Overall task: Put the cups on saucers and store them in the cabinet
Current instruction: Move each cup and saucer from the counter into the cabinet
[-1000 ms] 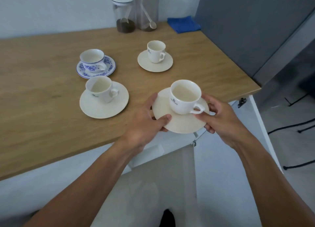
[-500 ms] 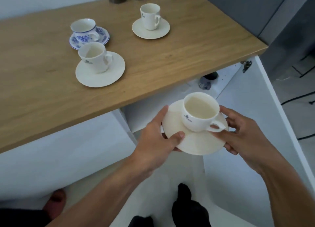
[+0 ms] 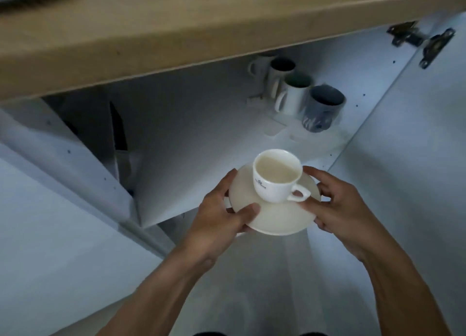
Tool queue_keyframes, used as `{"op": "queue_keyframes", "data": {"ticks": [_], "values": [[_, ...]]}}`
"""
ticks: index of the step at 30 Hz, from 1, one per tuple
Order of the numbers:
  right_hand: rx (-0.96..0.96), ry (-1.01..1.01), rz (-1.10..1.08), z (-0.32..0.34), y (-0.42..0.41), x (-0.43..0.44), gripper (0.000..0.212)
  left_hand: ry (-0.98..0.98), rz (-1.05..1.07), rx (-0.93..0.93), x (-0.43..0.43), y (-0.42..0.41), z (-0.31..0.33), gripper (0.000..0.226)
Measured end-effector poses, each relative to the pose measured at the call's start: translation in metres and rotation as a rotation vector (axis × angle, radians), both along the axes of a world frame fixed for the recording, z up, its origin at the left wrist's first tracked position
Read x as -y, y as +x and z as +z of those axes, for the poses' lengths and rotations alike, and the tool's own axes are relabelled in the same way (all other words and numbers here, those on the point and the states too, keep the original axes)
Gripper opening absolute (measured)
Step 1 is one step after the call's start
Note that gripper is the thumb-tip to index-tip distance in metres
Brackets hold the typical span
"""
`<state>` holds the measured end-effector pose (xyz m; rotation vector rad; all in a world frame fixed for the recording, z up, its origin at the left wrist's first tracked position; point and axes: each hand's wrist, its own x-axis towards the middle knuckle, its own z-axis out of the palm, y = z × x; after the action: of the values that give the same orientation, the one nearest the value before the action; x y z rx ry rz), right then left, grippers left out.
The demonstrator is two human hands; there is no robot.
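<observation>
A white cup [image 3: 276, 175] with a small dark logo stands upright on a cream saucer [image 3: 280, 215], its handle pointing right. My left hand [image 3: 222, 214] grips the saucer's left rim, thumb on top. My right hand [image 3: 340, 204] holds the right rim, fingers by the cup's handle. Both hold the pair in the air in front of the open cabinet, just at the front edge of its white shelf [image 3: 201, 143]. The other cups on the countertop are out of view.
Several mugs [image 3: 305, 96] stand in a row at the shelf's back right. The wooden countertop [image 3: 176, 27] overhangs the cabinet. The open white door [image 3: 416, 146] with its hinge [image 3: 428, 42] is on the right. A white panel [image 3: 63, 159] borders the opening on the left.
Both hands carried the cup and saucer off the countertop and down to the open cabinet. The view dropped below the counter, so the shelf and mugs came into sight.
</observation>
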<state>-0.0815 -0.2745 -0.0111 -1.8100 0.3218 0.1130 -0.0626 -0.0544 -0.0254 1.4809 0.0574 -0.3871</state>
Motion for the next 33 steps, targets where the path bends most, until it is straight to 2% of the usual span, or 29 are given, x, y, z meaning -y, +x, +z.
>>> {"op": "queue_keyframes", "data": {"ticks": [3,7,11,15,19,21,25,29,33], "values": [[0.058,-0.033,0.010,-0.041,0.043,0.005,0.059,-0.027,-0.016,0.050,0.002,0.039,-0.034,0.064],[0.103,0.036,0.021,-0.075,0.107,0.005,0.065,0.021,0.022,0.110,0.002,0.094,-0.061,0.073],[0.126,-0.003,0.060,-0.089,0.162,-0.004,0.062,0.067,0.036,0.126,-0.006,0.144,-0.077,0.078],[0.152,-0.049,0.010,-0.089,0.211,-0.013,0.061,0.102,0.031,0.101,-0.011,0.196,-0.076,0.081],[0.193,-0.133,-0.005,-0.087,0.252,-0.022,0.062,0.390,-0.007,0.204,-0.018,0.246,-0.071,0.070],[0.202,-0.162,0.013,-0.090,0.274,-0.025,0.065,0.502,-0.013,0.219,-0.023,0.273,-0.071,0.081],[0.179,-0.166,0.061,-0.091,0.307,-0.034,0.076,0.615,-0.069,0.274,-0.032,0.308,-0.071,0.090],[0.133,-0.090,0.159,-0.088,0.336,-0.039,0.096,0.767,-0.099,0.396,-0.046,0.336,-0.074,0.086],[0.149,-0.140,0.241,-0.082,0.363,-0.040,0.098,0.797,-0.124,0.481,-0.054,0.357,-0.079,0.077]]}}
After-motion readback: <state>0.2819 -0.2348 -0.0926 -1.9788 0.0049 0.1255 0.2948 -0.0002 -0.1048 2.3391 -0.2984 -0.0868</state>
